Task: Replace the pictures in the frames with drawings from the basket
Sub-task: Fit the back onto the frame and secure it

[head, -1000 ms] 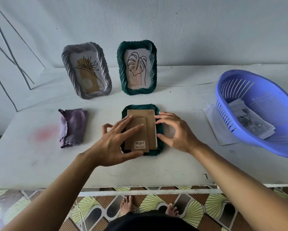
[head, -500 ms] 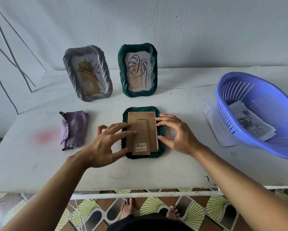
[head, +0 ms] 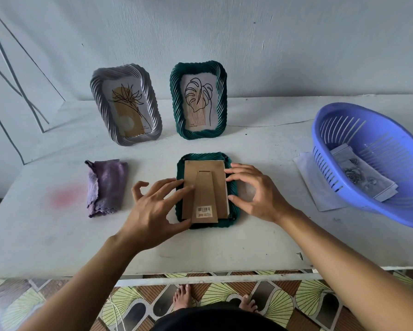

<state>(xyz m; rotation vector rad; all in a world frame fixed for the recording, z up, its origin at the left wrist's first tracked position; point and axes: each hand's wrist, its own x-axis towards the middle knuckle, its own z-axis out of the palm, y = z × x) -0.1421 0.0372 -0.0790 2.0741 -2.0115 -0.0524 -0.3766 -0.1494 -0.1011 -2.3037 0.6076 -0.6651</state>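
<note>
A dark green frame (head: 234, 187) lies face down in the middle of the white table, its brown cardboard back (head: 206, 187) and barcode-labelled stand facing up. My left hand (head: 153, 211) rests its fingertips on the back's left edge, fingers spread. My right hand (head: 258, 192) touches the frame's right side with fingers and thumb apart. Two frames stand against the wall: a grey frame (head: 125, 106) with a flower drawing and a green frame (head: 198, 101) with a leaf drawing. The blue basket (head: 377, 130) at right holds grey rose drawings (head: 360, 175).
A folded purple cloth (head: 105, 187) lies left of the hands. A white sheet (head: 317, 182) sticks out from under the basket. A pink stain (head: 67, 194) marks the table's left part. The table's front edge (head: 200, 273) is close, with my bare feet on patterned tiles below.
My left hand slid left off the cardboard back, so only its fingertips stay on the left edge. The right hand barely moved.
</note>
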